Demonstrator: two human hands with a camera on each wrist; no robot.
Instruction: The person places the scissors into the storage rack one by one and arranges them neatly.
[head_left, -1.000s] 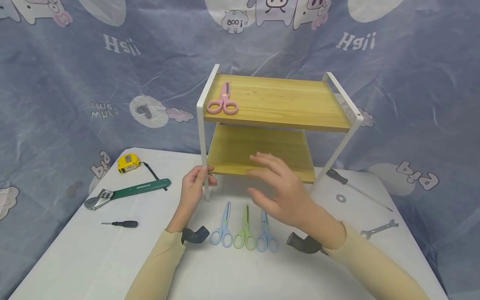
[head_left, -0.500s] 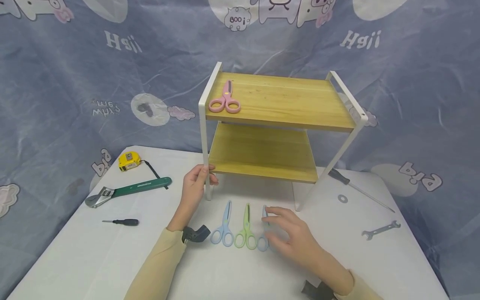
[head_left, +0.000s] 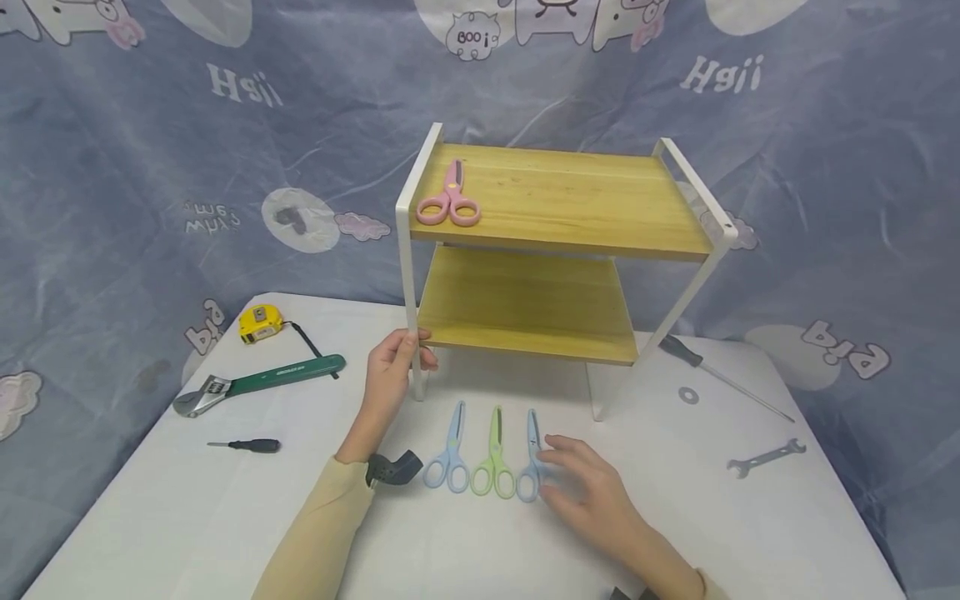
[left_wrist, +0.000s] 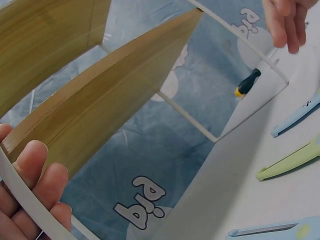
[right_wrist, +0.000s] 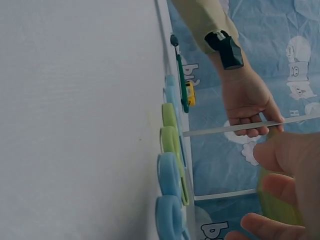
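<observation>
My left hand [head_left: 388, 371] grips the front left leg of a two-tier shelf [head_left: 525, 300] with wooden boards and a white frame. In the left wrist view its fingers [left_wrist: 52, 180] curl round the white leg. Pink scissors [head_left: 450, 198] lie on the top board at the left. On the table before the shelf, blue scissors [head_left: 448, 454], green scissors [head_left: 494, 458] and a second blue pair [head_left: 532, 458] lie in a row, handles toward me. My right hand [head_left: 596, 496], fingers loosely bent and holding nothing, hovers right beside the handles of the right blue pair.
On the left of the table [head_left: 187, 525] are a yellow tape measure [head_left: 260, 323], a green-handled adjustable wrench [head_left: 277, 377] and a small screwdriver [head_left: 255, 446]. To the right lie a long screwdriver [head_left: 720, 375], a washer [head_left: 688, 395] and an open-end wrench [head_left: 767, 457]. A patterned cloth [head_left: 135, 167] hangs behind.
My right hand has come down from in front of the lower board to the right blue scissors, then shifted slightly right. The left hand keeps its grip on the leg.
</observation>
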